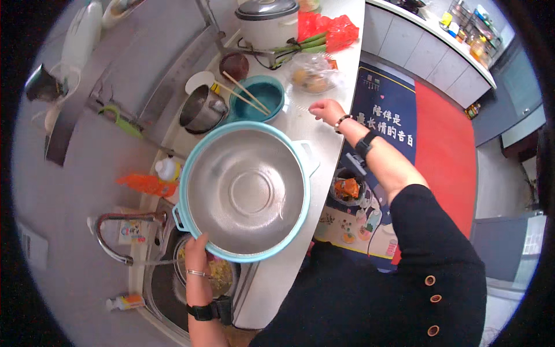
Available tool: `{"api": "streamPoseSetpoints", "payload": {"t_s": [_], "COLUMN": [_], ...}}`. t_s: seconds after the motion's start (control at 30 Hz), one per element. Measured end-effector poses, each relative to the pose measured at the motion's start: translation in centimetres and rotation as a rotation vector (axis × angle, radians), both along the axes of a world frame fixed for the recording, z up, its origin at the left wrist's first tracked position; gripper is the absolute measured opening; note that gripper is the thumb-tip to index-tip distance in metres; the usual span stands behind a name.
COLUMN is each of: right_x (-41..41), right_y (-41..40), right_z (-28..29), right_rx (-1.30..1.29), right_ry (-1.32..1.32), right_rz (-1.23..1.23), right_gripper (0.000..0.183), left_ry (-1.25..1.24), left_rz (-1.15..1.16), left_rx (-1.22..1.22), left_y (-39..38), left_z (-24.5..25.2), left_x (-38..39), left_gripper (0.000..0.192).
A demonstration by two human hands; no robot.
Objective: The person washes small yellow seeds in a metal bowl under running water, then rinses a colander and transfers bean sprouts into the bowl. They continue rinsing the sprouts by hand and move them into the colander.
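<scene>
A large round metal strainer basin [247,191] with a light blue plastic rim and side handles sits over the counter and the sink's edge. My left hand [196,253] grips its near-left rim. Below that hand, a container of yellow food pieces [221,275] stands in the sink [162,286], partly hidden by my wrist. A stream of water runs from the curved faucet [115,258] towards it. Over the counter's right edge, my right hand [328,112] has its fingers curled together, with nothing visible in them. Nearby lies a clear plastic bag [313,74] with round yellowish items.
Beyond the basin stand a teal bowl [259,99] with chopsticks across it and a metal pot [201,110]. Farther back are a rice cooker [268,26], green onions [310,43] and a red bag [340,32]. A waste bin [347,188] stands on the floor mat below.
</scene>
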State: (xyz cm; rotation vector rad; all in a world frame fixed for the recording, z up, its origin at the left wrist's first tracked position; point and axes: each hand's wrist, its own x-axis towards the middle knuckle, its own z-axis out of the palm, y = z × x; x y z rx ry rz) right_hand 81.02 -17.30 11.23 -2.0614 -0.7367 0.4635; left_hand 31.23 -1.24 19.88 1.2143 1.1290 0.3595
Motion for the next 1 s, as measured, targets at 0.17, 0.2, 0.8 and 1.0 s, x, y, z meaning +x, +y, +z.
{"api": "streamPoseSetpoints", "payload": {"t_s": [0.17,0.2,0.8,1.0], "right_x": [1.5,1.3,-2.8,-5.0], "right_y": [1.9,2.7,-6.7,-17.3], "right_z": [-4.8,-4.9,-0.9,-9.4], "right_rx": [-0.058,-0.057,0.012,-0.105], "right_ry": [-0.44,-0.436,-0.289,-0.134], "right_rz": [0.045,0.047,-0.049,-0.129], "right_gripper": [0.021,0.021,0.016,0.01], "left_ry": [0.136,0.14,0.086,0.222], "left_rz": [-0.135,-0.133,0.175,0.277], "left_rx": [-0.027,-0.026,-0.079,0.05], "left_y": [0.6,0.5,-0.1,2.9], "left_z": [2.4,2.7,-8.4,-16.3], "left_x": [1.8,2.2,-12.3,-22.5], "left_gripper": [0.03,0.03,0.033,0.026]}}
